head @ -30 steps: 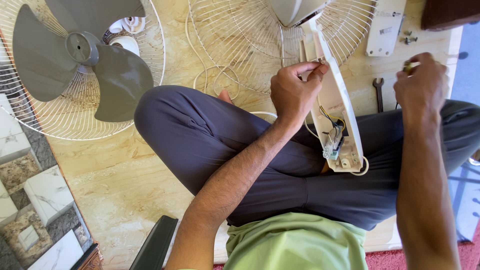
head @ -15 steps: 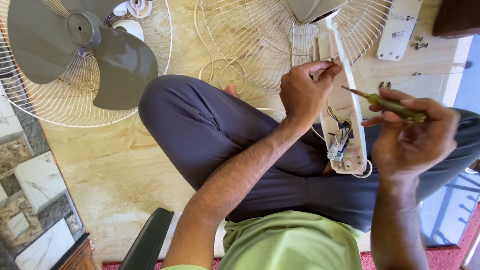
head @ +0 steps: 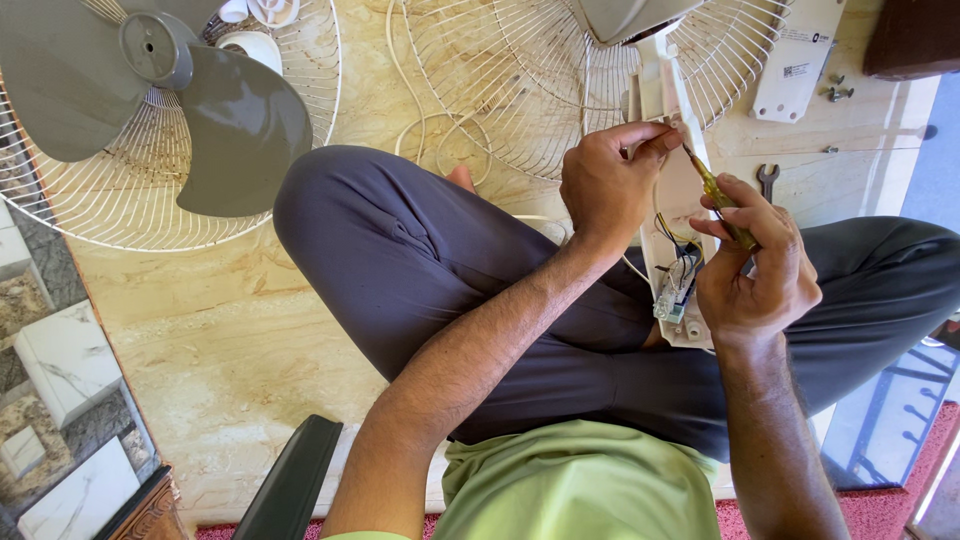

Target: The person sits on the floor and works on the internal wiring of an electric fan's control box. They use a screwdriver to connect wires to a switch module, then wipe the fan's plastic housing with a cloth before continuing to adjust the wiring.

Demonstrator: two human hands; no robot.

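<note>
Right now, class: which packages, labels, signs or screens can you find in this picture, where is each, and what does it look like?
White rectangular plastic cover plate: on the floor at the top right, beside loose screws; it bears small dark printed labels.
No packages, signs or screens show.

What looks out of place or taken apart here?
The fan is in pieces. Its grey blade lies loose on a detached wire guard, and the white stand housing is open, wires exposed. Loose screws and a spanner lie on the floor. The right hand holds a screwdriver; the left hand pinches at its tip.
</note>
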